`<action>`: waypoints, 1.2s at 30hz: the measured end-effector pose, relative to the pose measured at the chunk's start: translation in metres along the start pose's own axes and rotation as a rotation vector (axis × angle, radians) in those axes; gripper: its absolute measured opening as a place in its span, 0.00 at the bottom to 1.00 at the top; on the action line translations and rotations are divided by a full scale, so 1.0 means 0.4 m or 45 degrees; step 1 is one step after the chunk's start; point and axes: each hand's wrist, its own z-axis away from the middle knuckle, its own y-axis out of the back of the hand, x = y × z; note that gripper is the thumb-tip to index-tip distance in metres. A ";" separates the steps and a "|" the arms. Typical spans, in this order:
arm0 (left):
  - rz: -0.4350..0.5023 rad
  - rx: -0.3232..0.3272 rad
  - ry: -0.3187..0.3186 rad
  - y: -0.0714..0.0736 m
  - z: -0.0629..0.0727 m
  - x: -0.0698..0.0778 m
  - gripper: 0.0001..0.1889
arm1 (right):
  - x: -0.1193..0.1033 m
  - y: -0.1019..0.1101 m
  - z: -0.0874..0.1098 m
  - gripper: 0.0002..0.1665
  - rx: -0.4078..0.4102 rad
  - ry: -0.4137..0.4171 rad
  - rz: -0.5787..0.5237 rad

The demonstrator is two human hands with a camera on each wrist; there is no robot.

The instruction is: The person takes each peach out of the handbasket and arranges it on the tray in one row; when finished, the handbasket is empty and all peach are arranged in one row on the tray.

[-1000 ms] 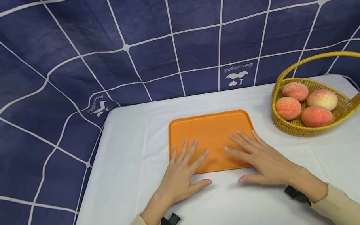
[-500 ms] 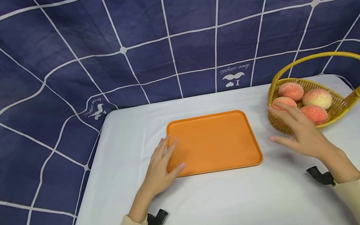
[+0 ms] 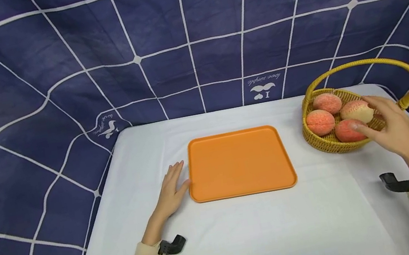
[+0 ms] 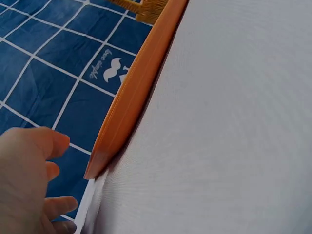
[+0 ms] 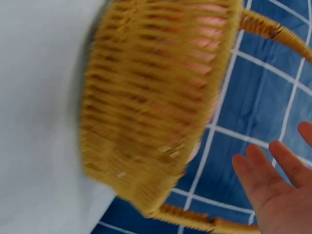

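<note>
My right hand [image 3: 395,128] is over the right side of a yellow wicker basket [image 3: 324,145], its fingers spread and holding nothing. Inside the basket lie several peaches: pink-orange ones [image 3: 320,122] and a paler yellowish peach [image 3: 354,112] closest to the fingers. The thumb overlaps the front pink peach [image 3: 346,131] in the head view. In the right wrist view the fingers [image 5: 263,173] are relaxed, apart from the basket's woven wall [image 5: 146,83]. My left hand [image 3: 169,195] is beside the left edge of an orange tray [image 3: 239,162], fingers extended, thumb right at the rim.
The basket's tall arched handle [image 3: 365,61] rises over its back and right side. A white cloth [image 3: 264,231] covers the table. Dark blue checked fabric [image 3: 157,22] hangs behind and at the sides. Black wrist mounts [image 3: 173,245] sit on both wrists.
Both hands have left their place over the tray. The right hand has moved right to the basket; the left has slid left to the tray's edge. Tray and basket appear unmoved.
</note>
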 end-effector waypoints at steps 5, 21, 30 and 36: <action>0.010 -0.023 0.044 -0.010 0.006 -0.017 0.30 | 0.043 -0.006 -0.002 0.44 -0.050 -0.064 0.052; -0.144 0.000 0.004 -0.025 0.010 -0.018 0.26 | 0.102 -0.036 -0.030 0.46 -0.346 -0.117 0.038; -0.204 -0.015 -0.027 -0.031 0.006 -0.013 0.26 | 0.109 -0.042 -0.042 0.41 -0.445 -0.142 0.123; -0.205 -0.012 -0.024 -0.034 0.005 -0.014 0.26 | 0.103 -0.039 -0.055 0.40 -0.454 -0.114 0.202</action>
